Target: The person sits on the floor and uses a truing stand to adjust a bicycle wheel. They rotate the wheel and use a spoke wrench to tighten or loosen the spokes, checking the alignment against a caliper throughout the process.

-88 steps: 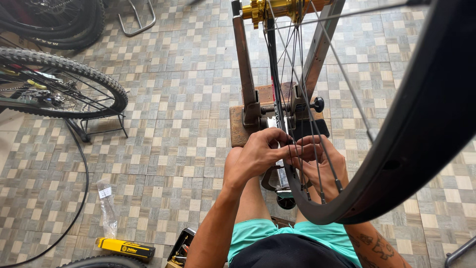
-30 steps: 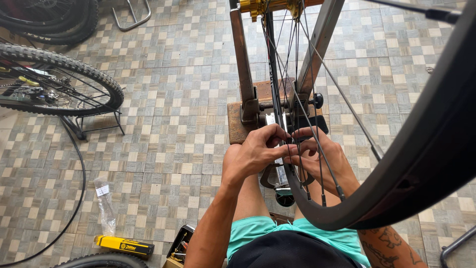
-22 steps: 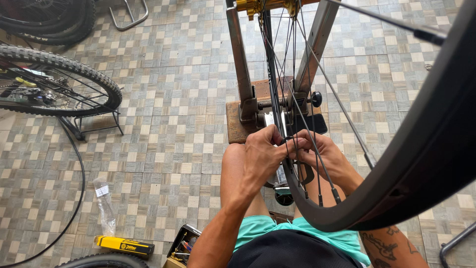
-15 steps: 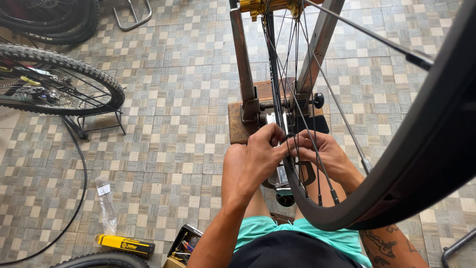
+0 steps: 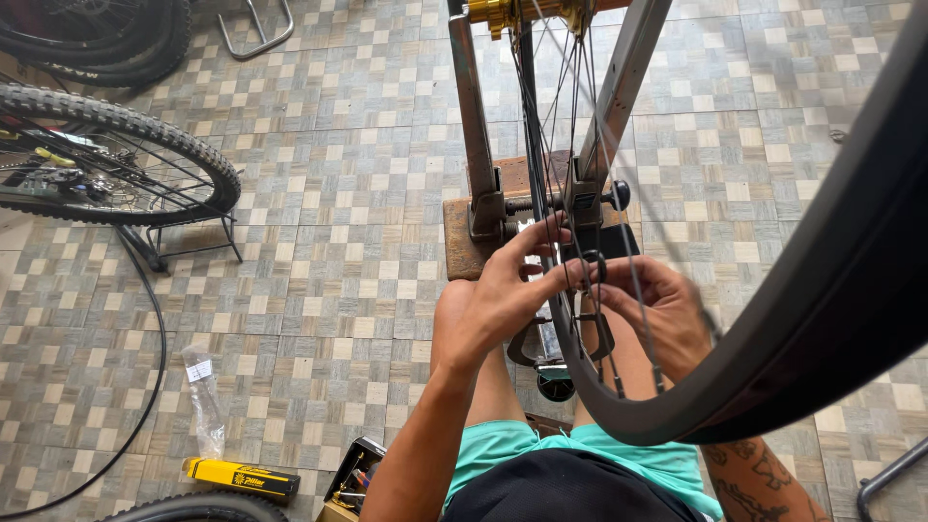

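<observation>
Head view: a person sits at a stand (image 5: pixel 478 184) that holds a bike wheel (image 5: pixel 822 319) upright. The wheel's black rim sweeps from 1 o'clock down to 5 o'clock, and its thin spokes (image 5: pixel 541 145) run up to the gold hub (image 5: pixel 498 12) at 12 o'clock. The left hand (image 5: pixel 488 304) sits near the middle, with its fingers pinched together on a spoke close to the rim. The right hand (image 5: pixel 652 309) is just beside it at 3 o'clock; its fingers curl around a small dark tool (image 5: pixel 592 263) on the same spokes.

To do this well, the left hand should hold the spoke firm so it does not twist. The right hand should turn only a little each time, then check the rim.

A second wheel (image 5: pixel 106 159) stands at 9 o'clock. A yellow box (image 5: pixel 242 477) and a clear bottle (image 5: pixel 205 401) lie on the floor at 7 o'clock.
</observation>
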